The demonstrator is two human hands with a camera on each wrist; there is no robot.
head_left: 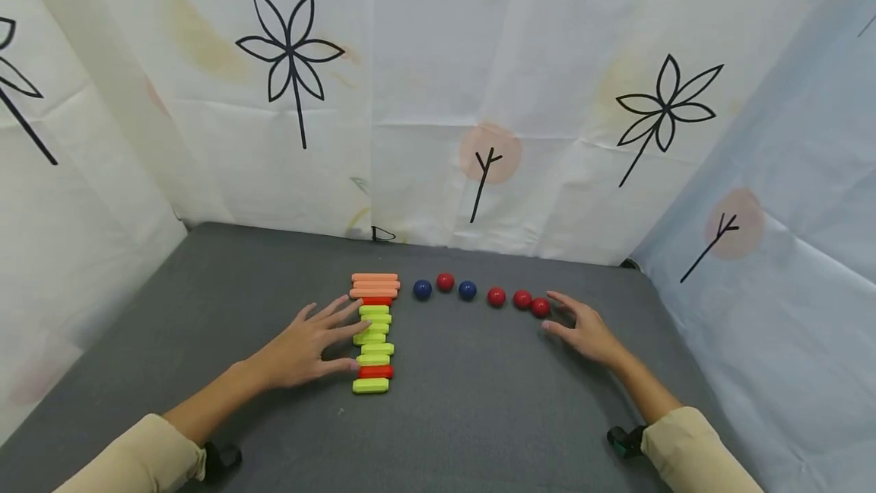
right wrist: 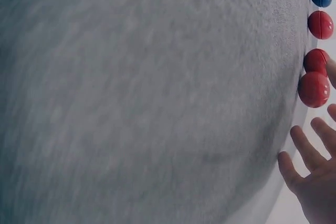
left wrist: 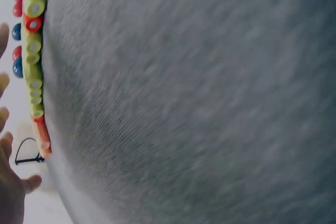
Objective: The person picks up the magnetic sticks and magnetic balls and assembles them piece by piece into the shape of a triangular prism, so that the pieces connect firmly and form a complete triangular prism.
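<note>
My left hand (head_left: pixel 301 348), fingers spread, reaches over a column of short sticks; whether it touches them I cannot tell. Three orange sticks (head_left: pixel 375 285) lie at the column's far end. Below come a red stick (head_left: pixel 382 301), several yellow-green sticks (head_left: pixel 375 349), another red stick (head_left: pixel 376 372) and a yellow-green one (head_left: pixel 370 386) nearest me. My right hand (head_left: pixel 588 333), thumb and fingers apart, is beside the rightmost red ball (head_left: pixel 540 306) and grips nothing. That ball sits against a second red ball (right wrist: pixel 316 60) in the right wrist view.
Red and blue balls form a loose row running right from the column's far end, with a blue ball (head_left: pixel 422 290) at its left. Everything lies on a grey cloth surface (head_left: pixel 452 417). White printed curtains (head_left: pixel 424 82) enclose its back and sides.
</note>
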